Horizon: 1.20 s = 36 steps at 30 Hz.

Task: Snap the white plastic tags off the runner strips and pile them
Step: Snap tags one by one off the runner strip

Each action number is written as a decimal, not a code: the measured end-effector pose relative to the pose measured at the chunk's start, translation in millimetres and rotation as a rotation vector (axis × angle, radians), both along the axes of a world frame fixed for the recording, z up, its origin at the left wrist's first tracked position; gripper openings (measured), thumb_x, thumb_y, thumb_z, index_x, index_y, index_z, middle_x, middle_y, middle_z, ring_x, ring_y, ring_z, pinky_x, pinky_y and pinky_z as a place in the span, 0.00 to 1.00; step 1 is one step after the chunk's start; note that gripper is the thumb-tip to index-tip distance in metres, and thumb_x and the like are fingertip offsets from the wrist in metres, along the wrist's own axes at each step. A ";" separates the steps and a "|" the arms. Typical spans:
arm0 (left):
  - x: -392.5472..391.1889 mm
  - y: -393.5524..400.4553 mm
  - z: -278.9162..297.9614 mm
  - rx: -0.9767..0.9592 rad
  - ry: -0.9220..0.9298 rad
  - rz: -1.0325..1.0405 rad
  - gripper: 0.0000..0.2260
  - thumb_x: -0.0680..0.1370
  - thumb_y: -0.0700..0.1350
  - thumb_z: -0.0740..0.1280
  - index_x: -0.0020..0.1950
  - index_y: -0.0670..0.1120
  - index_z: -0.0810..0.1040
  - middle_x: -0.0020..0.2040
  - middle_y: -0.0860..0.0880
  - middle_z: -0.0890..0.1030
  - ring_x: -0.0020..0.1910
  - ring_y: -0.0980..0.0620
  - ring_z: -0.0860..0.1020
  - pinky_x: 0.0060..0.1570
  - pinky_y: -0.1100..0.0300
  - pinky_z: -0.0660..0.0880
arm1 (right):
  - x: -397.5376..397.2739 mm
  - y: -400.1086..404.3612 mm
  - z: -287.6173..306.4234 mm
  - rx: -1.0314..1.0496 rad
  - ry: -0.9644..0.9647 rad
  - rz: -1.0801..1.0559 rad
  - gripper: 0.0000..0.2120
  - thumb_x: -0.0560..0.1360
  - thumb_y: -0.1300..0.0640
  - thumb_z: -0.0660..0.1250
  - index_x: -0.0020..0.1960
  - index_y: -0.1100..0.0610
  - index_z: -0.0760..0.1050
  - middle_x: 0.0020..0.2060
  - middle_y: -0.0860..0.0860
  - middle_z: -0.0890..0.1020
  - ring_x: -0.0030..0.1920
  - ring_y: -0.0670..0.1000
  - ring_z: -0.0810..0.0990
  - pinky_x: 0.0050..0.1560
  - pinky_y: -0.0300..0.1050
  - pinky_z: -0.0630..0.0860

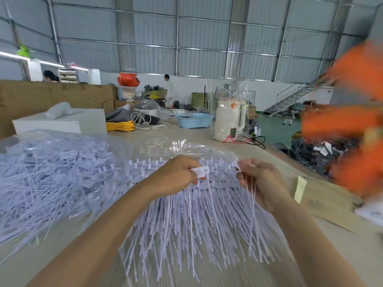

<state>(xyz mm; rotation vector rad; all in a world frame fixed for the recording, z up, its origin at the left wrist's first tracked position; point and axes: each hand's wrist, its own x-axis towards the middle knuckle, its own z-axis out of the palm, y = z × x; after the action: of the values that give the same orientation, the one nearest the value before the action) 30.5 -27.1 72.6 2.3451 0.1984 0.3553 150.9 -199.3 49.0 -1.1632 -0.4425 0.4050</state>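
The left hand (178,172) is pinching a white plastic tag (200,171) by its flat head, its thin tail running down towards the person. Just to its right, the right hand (259,179) is gripping the runner strip (238,166), whose remaining tails are lying parallel over the table (342,251). The loose pile of tags (51,175) is sitting well to the left, nearer the left hand.

Tag (200,171) pinched in left hand (176,176): white, plain.
Strips (186,220) under both hands: white, faint lilac cast.
Pile (51,179) left of left hand: same white.
Basket (194,120) beyond hands: pale blue, perforated.
Cord (120,126) beyond left hand: yellow.
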 end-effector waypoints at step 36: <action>7.4 -3.9 -15.8 -0.101 -0.082 0.017 0.19 0.79 0.47 0.64 0.27 0.49 0.73 0.22 0.58 0.75 0.22 0.64 0.72 0.27 0.70 0.67 | -23.0 25.3 -17.1 -0.316 -0.631 -0.131 0.10 0.70 0.69 0.71 0.38 0.55 0.78 0.28 0.49 0.81 0.28 0.48 0.79 0.36 0.50 0.78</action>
<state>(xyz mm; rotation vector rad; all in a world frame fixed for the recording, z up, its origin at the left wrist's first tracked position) 37.9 -31.0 56.8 2.2262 0.1925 0.4388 127.9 -174.0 31.9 -1.6185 -0.8643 -0.0221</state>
